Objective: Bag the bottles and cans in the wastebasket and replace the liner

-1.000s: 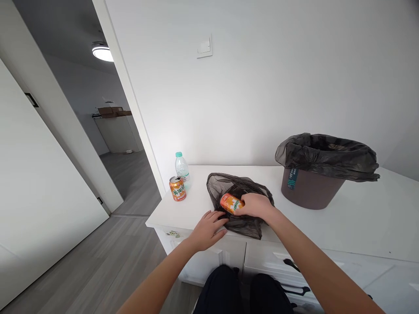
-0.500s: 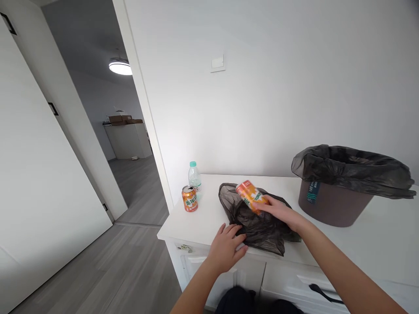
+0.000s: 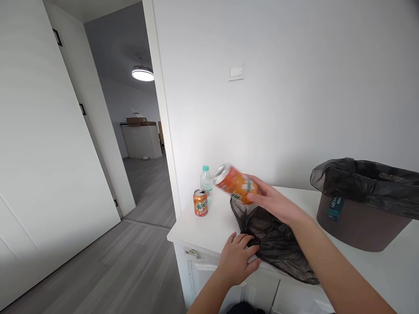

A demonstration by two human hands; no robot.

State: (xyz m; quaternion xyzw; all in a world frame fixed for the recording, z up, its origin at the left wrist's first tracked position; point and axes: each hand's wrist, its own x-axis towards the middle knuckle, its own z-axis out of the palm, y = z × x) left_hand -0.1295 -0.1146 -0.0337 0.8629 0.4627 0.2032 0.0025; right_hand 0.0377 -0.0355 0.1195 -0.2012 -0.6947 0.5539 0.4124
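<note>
My right hand grips an orange drink can, held tilted above the cabinet top with its silver end toward the upper left. Under it lies a crumpled black plastic bag. At the cabinet's front edge, my left hand rests with fingers spread, its fingertips touching the bag's near left side. A second orange can stands upright and opened to the left. Just behind that one is a clear plastic bottle with a mint-green cap.
On the right of the white cabinet top stands a brown trash bin lined with a black bag. A wall with a light switch rises behind. To the left is an open doorway beside a white door.
My right hand has lifted the can off the bag and moved it leftward, tipping its silver end into sight. My left hand stays by the bag's edge. The view has turned left.
</note>
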